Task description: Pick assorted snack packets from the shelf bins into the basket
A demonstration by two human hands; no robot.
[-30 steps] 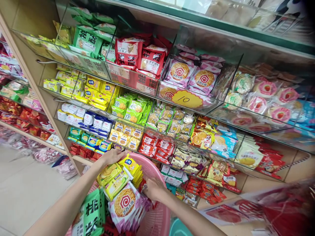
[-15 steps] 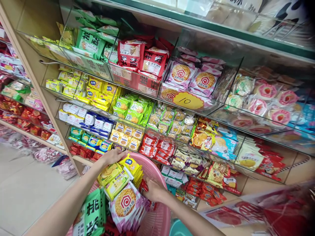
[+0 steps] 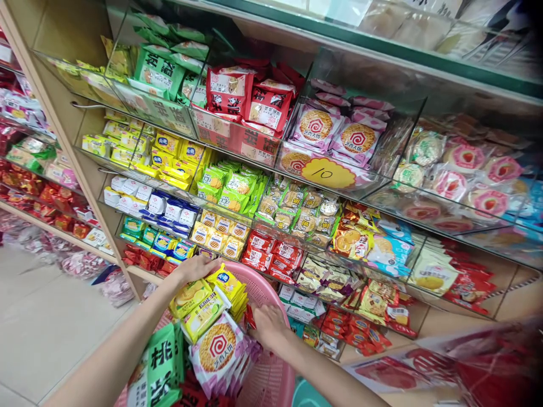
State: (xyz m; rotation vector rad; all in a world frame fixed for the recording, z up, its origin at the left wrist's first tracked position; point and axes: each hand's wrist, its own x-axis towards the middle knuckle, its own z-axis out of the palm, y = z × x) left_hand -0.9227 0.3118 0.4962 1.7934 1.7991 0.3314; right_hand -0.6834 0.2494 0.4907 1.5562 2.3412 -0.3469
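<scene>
A pink plastic basket (image 3: pixel 285 362) stands low in front of me, loaded with snack packets. At its far left rim my left hand (image 3: pixel 195 269) is closed, its fingertips partly hidden. My right hand (image 3: pixel 268 327) reaches inside on the right, fingers wrapped round red snack packets (image 3: pixel 250 317) that are mostly covered by the hand. Between the hands lie yellow packets (image 3: pixel 206 314) and, nearer me, a row of purple-edged sesame biscuit packets (image 3: pixel 217 351). Large green packets (image 3: pixel 158 362) fill the left side, with dark red ones (image 3: pixel 199 395) at the bottom.
Glass-fronted shelves (image 3: pixel 237 135) of sorted snack packets rise ahead, with a yellow price tag (image 3: pixel 328 174) marked 10. Another shelf unit (image 3: pixel 46 186) stands at left beside the tiled floor (image 3: pixel 51 316). A teal container (image 3: pixel 309 394) sits right of the basket.
The view has shifted slightly, so the shelves sit a little further right. My right hand has moved very slightly within the basket; my left hand stays at the rim.
</scene>
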